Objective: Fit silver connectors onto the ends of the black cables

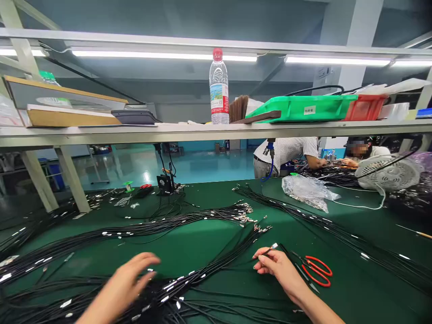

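The right hand (276,266) pinches a black cable (269,249) between thumb and fingertips, its pale plug (274,246) poking out past them, with the scissors (317,271) (the red-handled pair) lying nearby on the green table (192,246). The left hand (125,280) is loosely spread, thumb and fingers parted, beside a bundle of cables (185,282).

Left hand (135,276) extends with fingers loosely parted; right hand (275,265) pinches, fingers curled.
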### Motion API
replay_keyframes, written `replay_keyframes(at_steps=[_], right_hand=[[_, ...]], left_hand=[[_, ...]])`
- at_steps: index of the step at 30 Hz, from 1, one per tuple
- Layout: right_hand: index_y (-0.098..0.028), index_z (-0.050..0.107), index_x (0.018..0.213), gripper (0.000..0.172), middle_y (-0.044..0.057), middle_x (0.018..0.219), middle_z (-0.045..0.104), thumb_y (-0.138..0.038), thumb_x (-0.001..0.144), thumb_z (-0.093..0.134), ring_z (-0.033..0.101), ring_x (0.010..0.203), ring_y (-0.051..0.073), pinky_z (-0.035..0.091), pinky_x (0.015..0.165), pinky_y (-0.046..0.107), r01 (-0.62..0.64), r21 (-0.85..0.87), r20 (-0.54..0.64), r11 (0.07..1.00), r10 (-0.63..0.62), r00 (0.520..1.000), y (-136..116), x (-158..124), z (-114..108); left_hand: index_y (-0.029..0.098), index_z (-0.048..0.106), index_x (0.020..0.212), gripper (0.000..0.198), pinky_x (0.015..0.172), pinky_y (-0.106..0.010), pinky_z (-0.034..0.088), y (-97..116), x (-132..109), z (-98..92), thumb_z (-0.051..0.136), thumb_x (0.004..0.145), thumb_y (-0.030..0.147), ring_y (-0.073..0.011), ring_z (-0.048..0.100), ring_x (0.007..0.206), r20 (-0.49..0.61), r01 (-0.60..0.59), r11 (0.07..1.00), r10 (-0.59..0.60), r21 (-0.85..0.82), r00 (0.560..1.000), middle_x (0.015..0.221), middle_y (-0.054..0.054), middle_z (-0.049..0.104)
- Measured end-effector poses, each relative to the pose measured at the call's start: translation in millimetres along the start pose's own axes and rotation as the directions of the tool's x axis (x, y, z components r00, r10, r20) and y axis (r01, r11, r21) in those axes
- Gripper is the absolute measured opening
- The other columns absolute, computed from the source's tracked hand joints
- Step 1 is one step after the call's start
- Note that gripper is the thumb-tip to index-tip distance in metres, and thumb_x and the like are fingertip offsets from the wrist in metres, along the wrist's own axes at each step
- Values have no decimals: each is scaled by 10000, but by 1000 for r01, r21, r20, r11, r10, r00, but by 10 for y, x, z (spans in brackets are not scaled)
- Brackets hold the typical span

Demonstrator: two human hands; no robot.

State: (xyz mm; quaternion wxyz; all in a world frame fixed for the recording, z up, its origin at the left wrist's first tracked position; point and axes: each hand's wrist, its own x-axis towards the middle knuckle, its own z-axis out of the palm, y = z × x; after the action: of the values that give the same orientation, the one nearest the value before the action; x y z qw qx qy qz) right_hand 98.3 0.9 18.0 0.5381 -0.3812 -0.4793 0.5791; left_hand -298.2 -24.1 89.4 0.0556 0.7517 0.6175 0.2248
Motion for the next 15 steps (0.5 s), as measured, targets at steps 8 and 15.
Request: replay_keyframes(at_steps=[8,15], right_hand=[[-138,661,631,189,19,613,615,-310,692,610,559,643,195,434,606,270,115,-252,142,961,-80,987,-79,-47,-23],[-152,642,701,227,22,672,618,-363,730,564,550,653,200,426,584,260,119,-398,132,910,-71,989,-164,-88,-211]], left_hand=[[237,689,807,163,738,-268,421,2236,579,1484,668,646,220,-196,551,813,21,-175,727,251,-664,968,841,-48,629],[211,699,602,120,634,-266,400,2276,651,1784,654,654,310,-179,533,678,30,-5,499,63,-866,998,664,-46,609]])
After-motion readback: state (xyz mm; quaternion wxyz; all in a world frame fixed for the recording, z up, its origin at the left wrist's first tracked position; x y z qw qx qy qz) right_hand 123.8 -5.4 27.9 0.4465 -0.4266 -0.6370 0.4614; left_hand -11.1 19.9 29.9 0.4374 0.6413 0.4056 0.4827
